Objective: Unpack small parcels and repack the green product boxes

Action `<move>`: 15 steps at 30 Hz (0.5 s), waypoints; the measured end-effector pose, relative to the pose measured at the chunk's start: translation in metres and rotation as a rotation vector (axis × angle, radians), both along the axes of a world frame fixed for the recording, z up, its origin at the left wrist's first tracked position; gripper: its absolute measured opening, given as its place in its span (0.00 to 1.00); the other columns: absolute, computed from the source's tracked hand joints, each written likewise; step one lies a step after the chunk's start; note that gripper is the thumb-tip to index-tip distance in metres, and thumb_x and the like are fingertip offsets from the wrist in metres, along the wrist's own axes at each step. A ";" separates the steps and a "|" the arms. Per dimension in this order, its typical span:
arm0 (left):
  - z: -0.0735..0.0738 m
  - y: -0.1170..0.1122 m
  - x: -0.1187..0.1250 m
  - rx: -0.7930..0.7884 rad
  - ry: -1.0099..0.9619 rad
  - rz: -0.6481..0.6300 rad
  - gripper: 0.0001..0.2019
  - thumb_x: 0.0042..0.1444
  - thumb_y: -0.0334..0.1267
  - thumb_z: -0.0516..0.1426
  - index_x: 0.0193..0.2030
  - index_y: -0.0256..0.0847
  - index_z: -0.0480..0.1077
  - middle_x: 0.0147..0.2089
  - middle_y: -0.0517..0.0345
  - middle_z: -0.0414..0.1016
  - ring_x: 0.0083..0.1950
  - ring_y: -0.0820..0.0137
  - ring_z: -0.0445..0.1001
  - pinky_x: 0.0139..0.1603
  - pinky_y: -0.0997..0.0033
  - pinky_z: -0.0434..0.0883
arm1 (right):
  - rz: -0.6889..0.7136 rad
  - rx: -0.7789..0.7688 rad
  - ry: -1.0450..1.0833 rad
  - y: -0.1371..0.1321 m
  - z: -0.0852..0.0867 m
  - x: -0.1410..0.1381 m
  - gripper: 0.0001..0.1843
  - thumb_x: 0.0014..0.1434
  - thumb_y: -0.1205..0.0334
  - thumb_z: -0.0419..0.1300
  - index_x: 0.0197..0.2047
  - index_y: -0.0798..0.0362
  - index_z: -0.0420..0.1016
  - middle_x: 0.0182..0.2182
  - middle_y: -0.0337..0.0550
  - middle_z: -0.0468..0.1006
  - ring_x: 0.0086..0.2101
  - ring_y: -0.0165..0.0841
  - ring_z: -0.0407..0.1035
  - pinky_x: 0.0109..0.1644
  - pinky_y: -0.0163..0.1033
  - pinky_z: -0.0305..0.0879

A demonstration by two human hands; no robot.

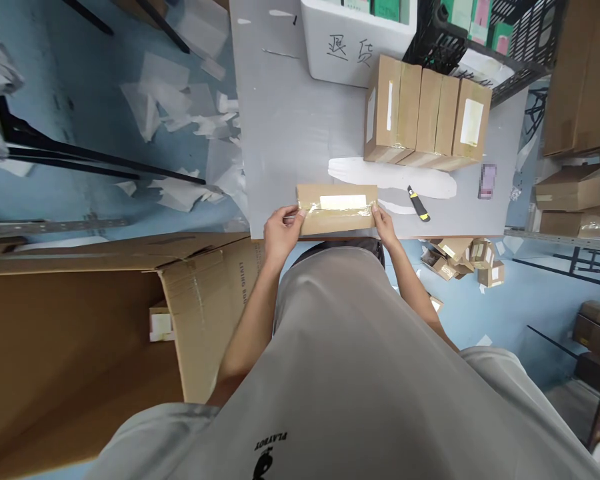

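Note:
A long cardboard box (337, 221) with a white label and clear tape lies at the front edge of the grey table, between my two hands. My left hand (283, 232) grips its left end, thumb on top. At the opposite end my right hand (384, 224) holds the corner with thumb and fingers. Just to the right of the box is a yellow and black utility knife (419, 203). Behind it, white paper strips (393, 177) lie flat on the table. A row of several taped cardboard boxes (430, 117) stands farther back.
A white bin (357, 43) with handwriting and a black crate (513, 57), both holding green packages, stand at the back. A large open carton (215, 307) is at my left. Small boxes (460, 257) and paper scraps (175, 100) litter the blue floor.

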State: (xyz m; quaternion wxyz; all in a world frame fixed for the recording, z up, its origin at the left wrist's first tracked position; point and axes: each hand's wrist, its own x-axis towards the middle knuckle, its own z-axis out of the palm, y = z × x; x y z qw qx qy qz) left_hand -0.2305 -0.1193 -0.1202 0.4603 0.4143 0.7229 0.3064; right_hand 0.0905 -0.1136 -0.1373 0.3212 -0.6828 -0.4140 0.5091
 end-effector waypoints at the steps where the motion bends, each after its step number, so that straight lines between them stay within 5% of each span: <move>1: 0.008 -0.003 0.006 0.038 -0.002 -0.029 0.21 0.70 0.52 0.69 0.60 0.40 0.87 0.61 0.43 0.89 0.54 0.55 0.88 0.63 0.57 0.83 | -0.026 -0.011 -0.009 0.000 0.000 0.007 0.57 0.64 0.08 0.59 0.63 0.54 0.90 0.64 0.59 0.91 0.70 0.51 0.79 0.82 0.58 0.72; 6: 0.052 -0.019 0.043 0.160 -0.012 -0.208 0.25 0.76 0.56 0.66 0.69 0.43 0.87 0.63 0.44 0.85 0.59 0.54 0.88 0.65 0.56 0.85 | -0.234 0.079 -0.270 -0.005 0.013 0.025 0.50 0.67 0.16 0.66 0.67 0.54 0.87 0.75 0.67 0.82 0.77 0.56 0.72 0.88 0.67 0.62; 9: 0.066 -0.023 0.062 0.203 -0.076 -0.310 0.24 0.78 0.59 0.64 0.68 0.48 0.88 0.65 0.46 0.87 0.66 0.51 0.87 0.75 0.49 0.81 | -0.171 0.179 -0.296 -0.016 0.032 0.011 0.48 0.71 0.18 0.64 0.73 0.51 0.84 0.78 0.63 0.78 0.79 0.53 0.69 0.89 0.64 0.62; 12: 0.058 -0.018 0.070 0.226 -0.160 -0.311 0.23 0.78 0.60 0.64 0.65 0.49 0.89 0.68 0.45 0.88 0.73 0.48 0.83 0.80 0.44 0.78 | -0.083 0.175 -0.280 -0.025 0.047 -0.009 0.53 0.68 0.17 0.68 0.78 0.49 0.81 0.81 0.61 0.74 0.83 0.54 0.64 0.91 0.62 0.60; 15: 0.032 -0.006 0.068 0.137 -0.173 -0.140 0.26 0.71 0.60 0.71 0.65 0.45 0.87 0.74 0.40 0.84 0.75 0.47 0.82 0.75 0.45 0.83 | -0.109 0.145 -0.281 -0.027 0.055 -0.016 0.58 0.65 0.15 0.71 0.79 0.51 0.81 0.82 0.62 0.73 0.85 0.57 0.61 0.93 0.65 0.55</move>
